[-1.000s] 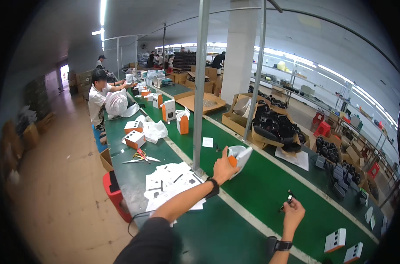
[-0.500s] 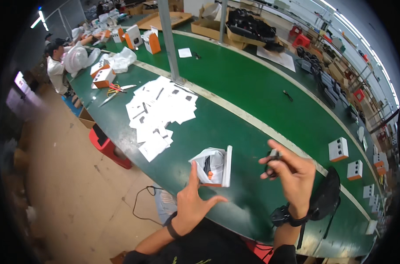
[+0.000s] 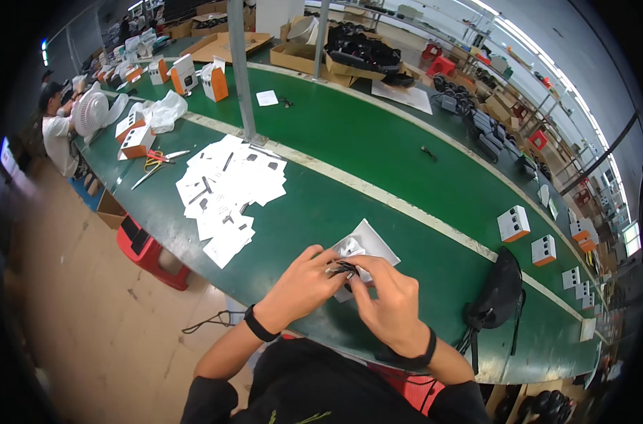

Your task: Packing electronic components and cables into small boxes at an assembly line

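Note:
A small bundle of black cable point(image 3: 344, 268) is pinched between the fingertips of my left hand point(image 3: 299, 288) and my right hand point(image 3: 392, 302). Both hands are closed and meet over an open small box point(image 3: 379, 242), whose white flap sticks up behind my fingers. White wrapping point(image 3: 351, 246) shows inside the box; my hands hide most of the rest. Off to the left lies a spread pile of white printed leaflets point(image 3: 229, 184).
A black waist bag point(image 3: 497, 293) lies right of my hands. White-and-orange boxes point(image 3: 513, 224) stand on the far right belt, others at the far left. Scissors point(image 3: 155, 162) lie beyond the leaflets. A metal post point(image 3: 241, 85) rises from the table. A person point(image 3: 58, 134) sits by a fan point(image 3: 90, 113).
My right hand has moved left with the dark bundle, over the box. My left hand has left the box's side and closed on the bundle too. The view has shifted right.

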`<move>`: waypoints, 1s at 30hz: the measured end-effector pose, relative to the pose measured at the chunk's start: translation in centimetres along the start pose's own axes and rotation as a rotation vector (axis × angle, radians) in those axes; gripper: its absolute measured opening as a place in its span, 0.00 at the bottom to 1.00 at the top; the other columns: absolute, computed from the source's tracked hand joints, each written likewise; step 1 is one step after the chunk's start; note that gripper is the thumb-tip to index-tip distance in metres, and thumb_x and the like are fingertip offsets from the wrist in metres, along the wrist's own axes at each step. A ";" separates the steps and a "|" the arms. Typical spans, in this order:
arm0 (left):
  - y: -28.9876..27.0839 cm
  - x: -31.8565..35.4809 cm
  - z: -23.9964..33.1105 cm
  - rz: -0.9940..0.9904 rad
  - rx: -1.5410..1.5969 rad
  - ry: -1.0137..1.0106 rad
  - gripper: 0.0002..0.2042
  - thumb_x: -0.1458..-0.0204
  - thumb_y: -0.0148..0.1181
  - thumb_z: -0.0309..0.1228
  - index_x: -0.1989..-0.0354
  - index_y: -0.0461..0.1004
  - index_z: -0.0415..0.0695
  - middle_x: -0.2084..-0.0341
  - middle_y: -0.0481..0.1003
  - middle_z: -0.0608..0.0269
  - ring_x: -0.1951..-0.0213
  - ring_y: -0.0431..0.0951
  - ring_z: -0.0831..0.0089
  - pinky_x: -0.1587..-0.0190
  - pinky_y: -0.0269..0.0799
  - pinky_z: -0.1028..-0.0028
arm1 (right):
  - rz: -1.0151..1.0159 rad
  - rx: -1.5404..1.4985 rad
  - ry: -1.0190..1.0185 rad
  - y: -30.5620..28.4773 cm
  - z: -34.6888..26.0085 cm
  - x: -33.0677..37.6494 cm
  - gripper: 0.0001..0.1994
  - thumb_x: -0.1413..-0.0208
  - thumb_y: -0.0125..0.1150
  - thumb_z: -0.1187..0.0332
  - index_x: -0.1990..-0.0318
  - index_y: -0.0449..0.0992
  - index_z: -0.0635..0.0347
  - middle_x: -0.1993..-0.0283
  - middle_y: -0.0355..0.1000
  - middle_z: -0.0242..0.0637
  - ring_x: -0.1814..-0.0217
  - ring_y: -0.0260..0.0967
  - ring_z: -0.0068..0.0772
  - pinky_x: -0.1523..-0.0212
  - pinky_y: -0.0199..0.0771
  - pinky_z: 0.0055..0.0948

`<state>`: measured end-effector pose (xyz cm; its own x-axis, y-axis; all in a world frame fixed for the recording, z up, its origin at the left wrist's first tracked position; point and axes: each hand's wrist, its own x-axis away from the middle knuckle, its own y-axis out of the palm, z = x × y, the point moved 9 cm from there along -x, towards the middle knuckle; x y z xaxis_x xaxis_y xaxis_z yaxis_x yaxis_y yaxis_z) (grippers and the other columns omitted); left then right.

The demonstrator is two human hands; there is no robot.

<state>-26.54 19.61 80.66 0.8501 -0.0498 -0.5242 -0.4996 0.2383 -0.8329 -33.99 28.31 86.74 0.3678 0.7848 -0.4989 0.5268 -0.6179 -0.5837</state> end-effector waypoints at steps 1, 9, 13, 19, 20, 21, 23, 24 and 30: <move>0.3 -0.3 0.0 -0.032 0.014 0.030 0.11 0.45 0.63 0.28 0.56 0.85 0.41 0.48 0.83 0.59 0.44 0.79 0.60 0.41 0.73 0.60 | 0.067 0.118 -0.077 0.1 0.0 0.1 0.19 0.44 0.70 0.84 0.44 0.82 0.64 0.50 0.83 0.47 0.57 0.86 0.39 0.63 0.88 0.32; -0.4 -1.0 -6.7 0.331 0.510 -0.486 0.32 0.56 0.79 0.19 0.40 0.76 0.45 0.54 0.83 0.54 0.48 0.83 0.53 0.50 0.83 0.63 | 0.265 0.184 -0.093 -0.6 2.5 0.6 0.18 0.47 0.69 0.88 0.48 0.82 0.66 0.49 0.84 0.49 0.55 0.87 0.41 0.62 0.89 0.31; 4.1 -0.7 -6.8 0.134 0.851 -0.601 0.30 0.52 0.77 0.19 0.38 0.73 0.41 0.58 0.86 0.46 0.57 0.90 0.52 0.50 0.86 0.64 | 0.259 0.284 -0.107 -0.5 3.6 1.4 0.17 0.46 0.72 0.86 0.49 0.82 0.67 0.48 0.84 0.49 0.54 0.88 0.42 0.61 0.90 0.32; 1.6 1.8 -3.4 0.334 0.508 -0.788 0.30 0.51 0.76 0.20 0.38 0.73 0.40 0.58 0.85 0.49 0.57 0.88 0.55 0.56 0.86 0.65 | 0.320 0.219 -0.077 0.0 2.0 1.5 0.15 0.49 0.79 0.77 0.53 0.85 0.62 0.60 0.84 0.38 0.56 0.82 0.40 0.68 0.82 0.34; 1.2 2.1 -3.1 0.348 0.536 -0.825 0.33 0.53 0.80 0.22 0.37 0.73 0.41 0.52 0.82 0.51 0.53 0.85 0.55 0.55 0.85 0.64 | 0.328 0.247 -0.029 0.0 2.1 1.8 0.13 0.49 0.80 0.76 0.56 0.86 0.61 0.62 0.82 0.35 0.54 0.78 0.40 0.67 0.81 0.34; 1.1 2.4 -3.0 0.337 0.540 -0.824 0.33 0.53 0.80 0.22 0.37 0.73 0.41 0.52 0.82 0.51 0.53 0.85 0.55 0.55 0.85 0.64 | 0.331 0.249 -0.019 0.1 2.6 2.3 0.13 0.49 0.80 0.76 0.56 0.86 0.61 0.62 0.82 0.35 0.54 0.78 0.40 0.67 0.81 0.34; -1.9 2.6 -1.9 0.471 0.386 -0.555 0.36 0.57 0.85 0.25 0.37 0.73 0.42 0.49 0.80 0.53 0.51 0.84 0.54 0.54 0.84 0.64 | 0.266 0.219 0.012 0.8 4.0 3.2 0.14 0.49 0.80 0.75 0.55 0.86 0.62 0.59 0.82 0.34 0.55 0.77 0.41 0.65 0.80 0.36; -2.4 3.2 -1.6 0.480 0.365 -0.472 0.34 0.60 0.87 0.26 0.42 0.77 0.42 0.49 0.79 0.53 0.52 0.84 0.55 0.53 0.83 0.64 | 0.267 0.215 0.012 0.6 3.9 3.5 0.14 0.49 0.80 0.75 0.55 0.86 0.62 0.59 0.82 0.34 0.55 0.77 0.41 0.65 0.80 0.36; -1.0 3.8 -2.1 0.323 0.453 -0.379 0.21 0.57 0.82 0.21 0.53 0.82 0.40 0.53 0.82 0.58 0.56 0.83 0.60 0.57 0.82 0.65 | 0.096 0.432 0.040 1.7 2.7 4.1 0.21 0.46 0.75 0.75 0.42 0.85 0.61 0.58 0.77 0.37 0.50 0.73 0.44 0.54 0.80 0.42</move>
<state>-23.20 17.14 79.11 0.7109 0.4161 -0.5670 -0.6894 0.5720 -0.4445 -33.63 30.35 81.95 0.4334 0.7188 -0.5435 0.1234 -0.6448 -0.7543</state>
